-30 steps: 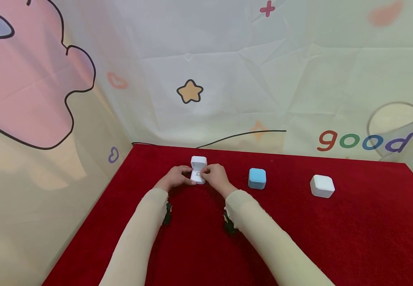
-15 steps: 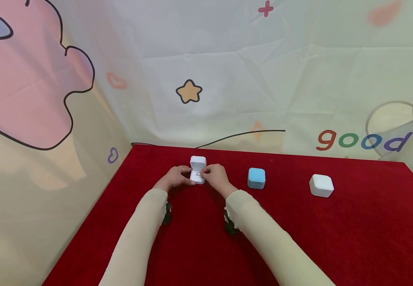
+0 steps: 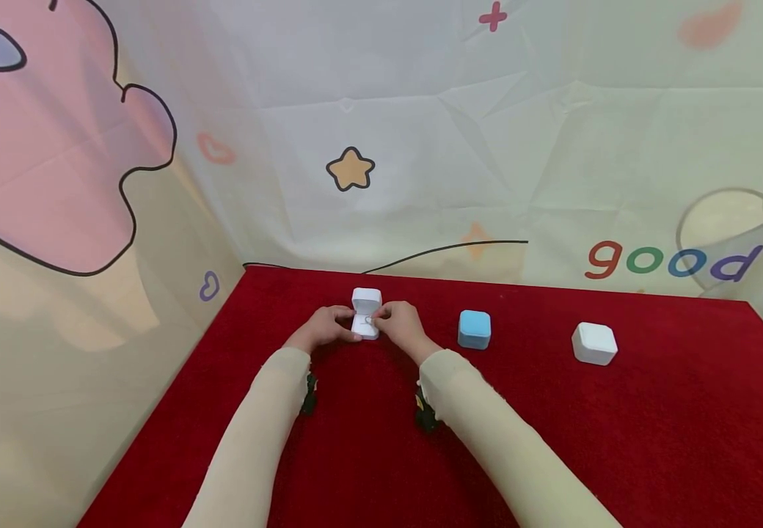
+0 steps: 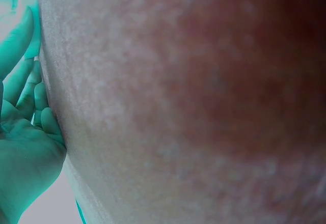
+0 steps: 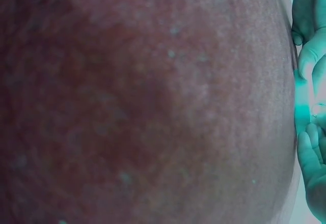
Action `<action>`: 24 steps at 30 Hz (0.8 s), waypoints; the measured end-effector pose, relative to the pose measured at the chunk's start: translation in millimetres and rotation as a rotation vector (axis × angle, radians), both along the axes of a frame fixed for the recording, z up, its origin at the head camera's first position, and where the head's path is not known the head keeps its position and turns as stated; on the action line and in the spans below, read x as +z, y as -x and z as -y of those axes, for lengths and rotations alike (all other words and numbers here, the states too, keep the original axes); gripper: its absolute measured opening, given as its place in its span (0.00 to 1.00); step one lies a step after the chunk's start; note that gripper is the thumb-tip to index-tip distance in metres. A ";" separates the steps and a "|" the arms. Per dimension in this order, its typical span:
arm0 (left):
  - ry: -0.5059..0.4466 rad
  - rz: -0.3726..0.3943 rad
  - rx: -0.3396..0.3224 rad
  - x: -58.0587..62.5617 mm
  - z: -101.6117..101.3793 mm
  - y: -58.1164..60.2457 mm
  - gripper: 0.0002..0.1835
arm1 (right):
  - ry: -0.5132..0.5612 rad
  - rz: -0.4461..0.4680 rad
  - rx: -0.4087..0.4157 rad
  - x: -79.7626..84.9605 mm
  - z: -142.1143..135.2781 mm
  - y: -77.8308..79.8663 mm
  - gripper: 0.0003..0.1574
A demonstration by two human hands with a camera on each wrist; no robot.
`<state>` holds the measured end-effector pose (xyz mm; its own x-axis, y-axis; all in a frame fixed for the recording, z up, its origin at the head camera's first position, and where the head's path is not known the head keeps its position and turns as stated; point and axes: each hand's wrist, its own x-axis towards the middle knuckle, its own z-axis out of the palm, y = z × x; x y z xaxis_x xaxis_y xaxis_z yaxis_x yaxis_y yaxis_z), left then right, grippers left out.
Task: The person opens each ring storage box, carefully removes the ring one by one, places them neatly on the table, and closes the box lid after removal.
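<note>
**Room around the blue box (image 3: 475,330)**

On its right, red cloth (image 3: 530,337) is leaving a lane to the closed white box (image 3: 595,343). On its left, the right hand (image 3: 401,326) and left hand (image 3: 320,328) are hemming in the open white box (image 3: 366,301). Out front, the right sleeve (image 3: 500,433) is cutting across.

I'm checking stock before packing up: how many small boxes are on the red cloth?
3: an open white box between the left hand and right hand, a closed light blue box to its right, and a closed white box farthest right. The sleeves could hide another.
</note>
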<state>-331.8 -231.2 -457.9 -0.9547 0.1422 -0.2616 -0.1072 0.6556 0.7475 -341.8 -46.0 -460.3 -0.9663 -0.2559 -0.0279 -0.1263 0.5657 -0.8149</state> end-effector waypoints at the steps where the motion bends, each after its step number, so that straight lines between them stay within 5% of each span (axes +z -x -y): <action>1: 0.007 -0.002 -0.004 -0.4 0.0 0.3 0.32 | 0.002 0.002 0.000 0.1 0.0 -0.1 0.09; 15: 0.029 -0.002 -0.006 -2.3 -0.2 0.6 0.33 | 0.014 0.001 -0.013 -2.0 -1.6 -0.1 0.09; 24: 0.039 -0.009 -0.025 -9.8 6.5 11.2 0.35 | 0.025 -0.022 -0.002 2.7 -2.6 -1.2 0.08</action>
<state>-343.0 -237.7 -467.7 -0.9533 0.1555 -0.2590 -0.0843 0.6864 0.7223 -340.6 -43.4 -457.6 -0.9672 -0.2539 -0.0005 -0.1429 0.5458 -0.8257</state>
